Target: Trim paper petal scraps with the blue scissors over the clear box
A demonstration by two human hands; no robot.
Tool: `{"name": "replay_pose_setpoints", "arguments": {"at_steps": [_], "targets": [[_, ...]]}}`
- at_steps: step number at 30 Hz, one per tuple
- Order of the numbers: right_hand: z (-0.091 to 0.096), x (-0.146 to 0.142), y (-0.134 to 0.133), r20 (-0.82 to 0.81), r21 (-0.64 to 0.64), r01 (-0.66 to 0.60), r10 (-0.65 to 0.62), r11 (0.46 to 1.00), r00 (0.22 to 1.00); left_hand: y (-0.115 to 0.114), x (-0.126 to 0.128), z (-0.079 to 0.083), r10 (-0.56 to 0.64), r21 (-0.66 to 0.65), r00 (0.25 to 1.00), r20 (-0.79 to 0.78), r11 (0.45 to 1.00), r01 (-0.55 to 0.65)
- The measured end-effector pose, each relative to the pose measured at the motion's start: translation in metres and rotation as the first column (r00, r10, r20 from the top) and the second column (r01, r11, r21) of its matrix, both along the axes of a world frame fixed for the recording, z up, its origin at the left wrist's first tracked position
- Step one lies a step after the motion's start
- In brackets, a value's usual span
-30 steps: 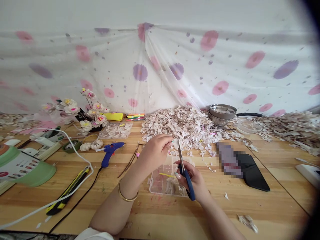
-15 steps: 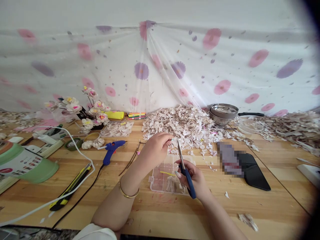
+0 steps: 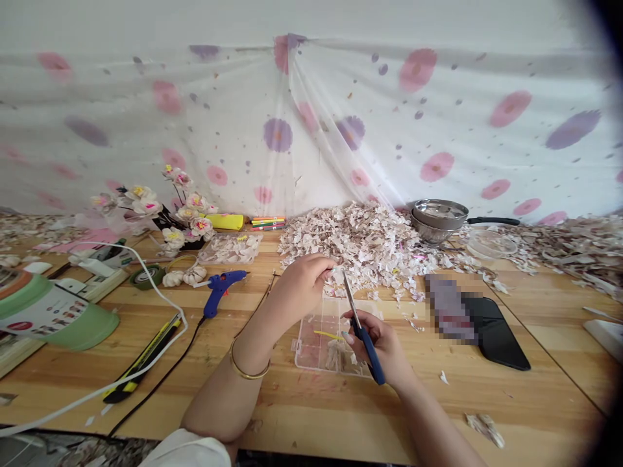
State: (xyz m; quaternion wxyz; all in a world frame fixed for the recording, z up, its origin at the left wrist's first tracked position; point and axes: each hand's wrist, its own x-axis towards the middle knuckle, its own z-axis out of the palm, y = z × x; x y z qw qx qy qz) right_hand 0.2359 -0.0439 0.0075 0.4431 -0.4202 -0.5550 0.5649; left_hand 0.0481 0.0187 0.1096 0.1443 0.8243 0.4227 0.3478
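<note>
My right hand is wrapped round the blue handles of a pair of scissors, whose blades point up and away. Close to the blade tips, my left hand is closed in a pinch on a small whitish piece, which looks like the dried garlic skin heaped behind. Beneath both hands lies a clear plastic compartment box holding pale scraps and a thin yellow strip. Behind them rises a large pile of dried garlic skins.
On the left are a blue glue gun, a utility knife, garlic bulbs, a green container and a white cable. Handmade flowers stand behind. Metal bowls and a black phone are on the right.
The view has shifted slightly. Both hands keep nearly the same position and hold, with the scissors' blades still beside the small piece.
</note>
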Motion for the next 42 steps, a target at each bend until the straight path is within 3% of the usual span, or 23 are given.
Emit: {"name": "replay_pose_setpoints", "arguments": {"at_steps": [23,28,31,36,42], "targets": [[0.002,0.0,-0.001,0.059,0.002,0.008,-0.008,1.0,0.998,0.0,-0.009,0.006,-0.003,0.027,0.994,-0.108,1.0,0.006],[0.0,0.0,0.0,-0.029,0.002,0.163,-0.163,0.987,0.986,-0.003,-0.01,0.007,-0.009,0.005,0.988,-0.153,1.0,0.01],[0.0,0.003,0.003,-0.149,0.042,0.246,-0.238,0.968,0.96,-0.006,-0.005,0.006,-0.119,-0.029,0.968,-0.22,0.993,0.115],[0.0,0.008,0.007,-0.283,0.134,0.245,-0.2,0.96,0.938,-0.013,0.007,-0.006,-0.383,-0.164,0.872,-0.304,0.923,0.348],[0.002,0.002,0.007,-0.195,0.155,0.154,-0.123,0.976,0.973,-0.016,0.01,-0.033,-0.471,-0.364,0.866,-0.171,0.847,0.388]]}}
